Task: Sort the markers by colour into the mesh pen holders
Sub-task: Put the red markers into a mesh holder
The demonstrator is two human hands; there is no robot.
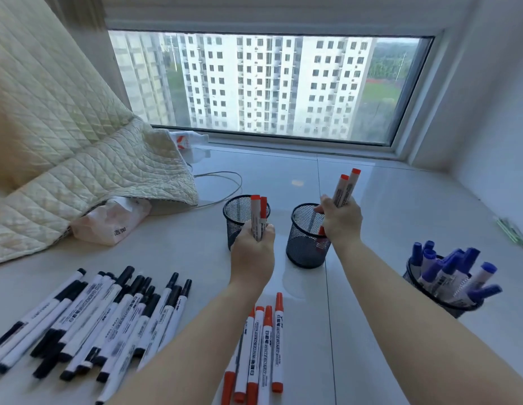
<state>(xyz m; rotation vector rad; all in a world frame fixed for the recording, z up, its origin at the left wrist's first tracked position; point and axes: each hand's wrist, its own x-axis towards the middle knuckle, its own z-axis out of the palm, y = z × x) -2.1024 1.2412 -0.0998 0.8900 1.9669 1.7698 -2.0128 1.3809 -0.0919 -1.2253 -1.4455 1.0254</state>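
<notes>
Hands [252, 252] [340, 219] each round two red markers [258, 217], seemingly above holders [305, 244].

Red markers [259, 216] upright before left mesh holder [245, 220]; black markers [87, 320] loose; blue markers [450, 273] potted.

White sill [386, 206]: three mesh holders [305, 238], black markers [87, 320], red markers [260, 346], quilt [64, 147].

The desk [386, 200] is glossy, smooth white tile that mirrors the window light. The pen holders [308, 244] are matt black wire mesh. The red markers [266, 346] have smooth, shiny plastic barrels. The blanket [64, 127] is soft quilted cloth, and the tissue pack [111, 220] has crinkly plastic wrap.
</notes>
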